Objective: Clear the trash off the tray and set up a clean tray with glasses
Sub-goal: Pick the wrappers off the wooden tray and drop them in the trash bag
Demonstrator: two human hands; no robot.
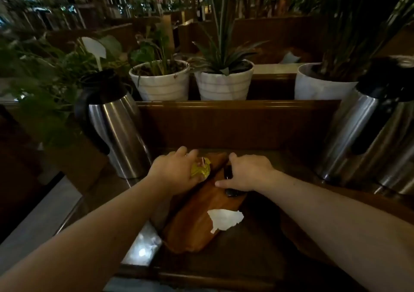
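A long brown wooden tray (pixel 195 224) lies slanted on the dark counter in front of me. My left hand (pixel 177 170) is at the tray's far end, closed on a crumpled yellow wrapper (pixel 201 170). My right hand (pixel 248 173) rests over a small dark object (pixel 230 191) on the tray's right side; the fingers curl around it, but the grip is partly hidden. A torn white paper scrap (pixel 224 220) lies on the tray's near right edge. No glasses are in view.
A steel jug with a black handle (pixel 112 126) stands left of the tray. Two tall steel flasks (pixel 367 135) stand at the right. Behind a wooden ledge (pixel 235 105) sit white plant pots (pixel 161 81). A shiny metal surface (pixel 143 244) lies at the near left.
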